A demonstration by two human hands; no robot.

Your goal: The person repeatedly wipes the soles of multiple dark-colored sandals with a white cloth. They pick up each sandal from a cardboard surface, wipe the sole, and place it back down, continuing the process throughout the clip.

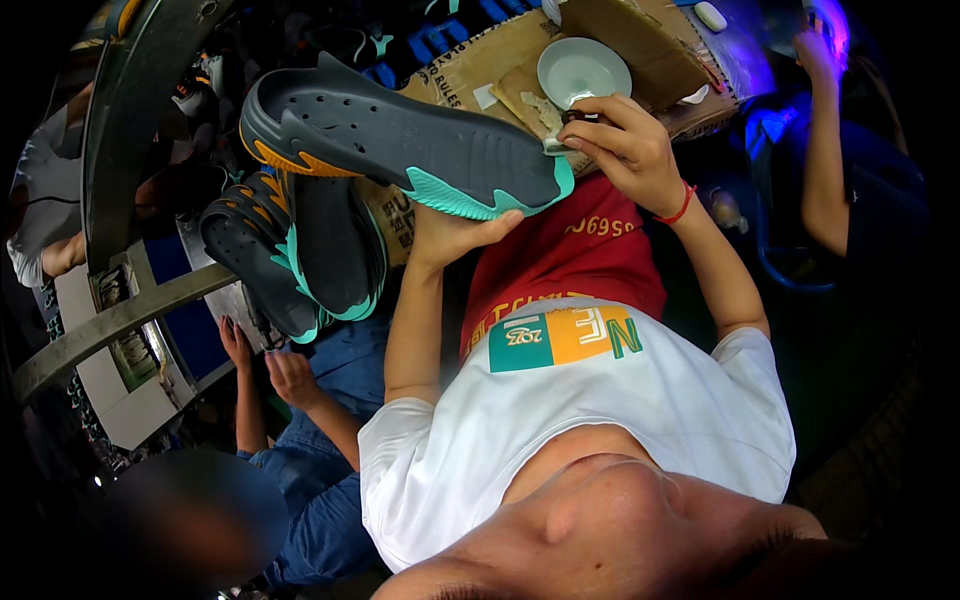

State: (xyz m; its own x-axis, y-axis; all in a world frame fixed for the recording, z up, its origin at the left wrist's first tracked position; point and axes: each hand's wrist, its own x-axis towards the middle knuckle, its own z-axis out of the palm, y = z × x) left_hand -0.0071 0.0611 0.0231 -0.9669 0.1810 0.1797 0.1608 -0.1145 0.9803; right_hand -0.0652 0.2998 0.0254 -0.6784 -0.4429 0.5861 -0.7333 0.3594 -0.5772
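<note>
- Right now the left hand (455, 235) props up a big dark grey shoe sole (400, 140) from beneath, fingers curled under its right end, thumb showing along the teal edge.
- Sole lies tilted across the middle of the scene, tread side up, with an orange patch at its left tip and teal trim along the near edge and right tip.
- Right hand (625, 145) is over at the sole's right tip, fingers pinched tight on a small brush (560, 135); its pale end touches the sole's tip.
- Red string bracelet (682, 205) sits on that right wrist.
- Just beyond the right hand, a small white bowl (583, 68) rests on a sheet of brown cardboard (650, 40).
- Down to the left, a stack of more soles (300, 250) with the same grey and teal colours leans together, just below the held one.
- Far left, a curved grey metal frame (125, 120) runs up the side.
- Near left, another person in blue denim sits close, one hand (290, 375) raised by the stack.
- Far right, a second person's arm (825, 150) reaches up under purple light.
</note>
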